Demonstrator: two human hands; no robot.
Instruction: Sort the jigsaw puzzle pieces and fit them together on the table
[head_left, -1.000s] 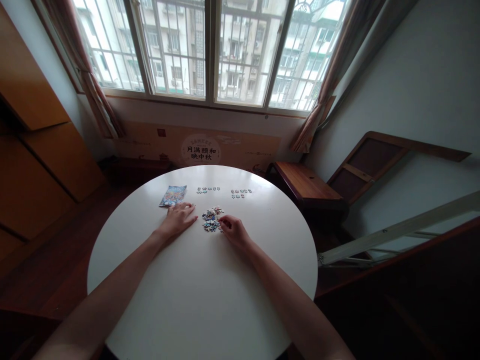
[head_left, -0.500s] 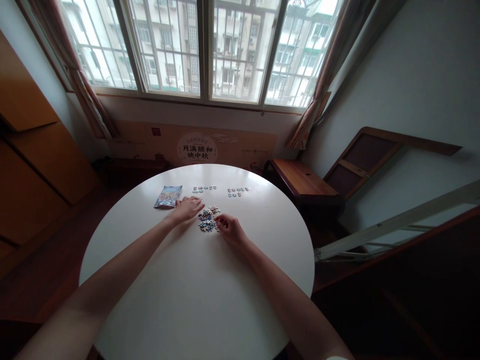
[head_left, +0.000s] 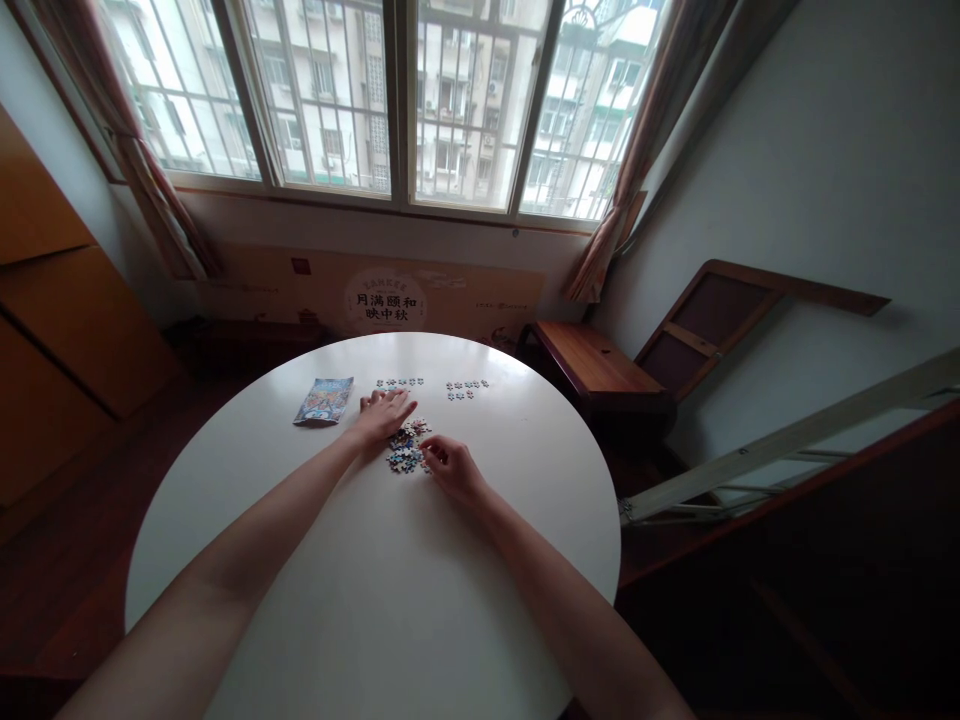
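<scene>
A heap of loose jigsaw puzzle pieces (head_left: 406,459) lies on the round white table (head_left: 360,590). My left hand (head_left: 385,413) reaches over the far left side of the heap, palm down with its fingers stretched out. It partly covers the near row of the left group of puzzle pieces (head_left: 401,382). At the heap's right edge is my right hand (head_left: 452,466), its fingers curled and the tips together against the pieces. Whatever is between those fingertips is too small to make out.
Another group of puzzle pieces (head_left: 466,385) is set out in two rows farther right. A printed picture packet (head_left: 324,401) rests on the table's left. Beyond the table's right side stand a wooden bench (head_left: 600,358) and a pale slanting rail (head_left: 697,492).
My left hand has shifted right and away from me, over the heap's far side and the near row of the left group. My right hand stays at the heap. The view has turned slightly.
</scene>
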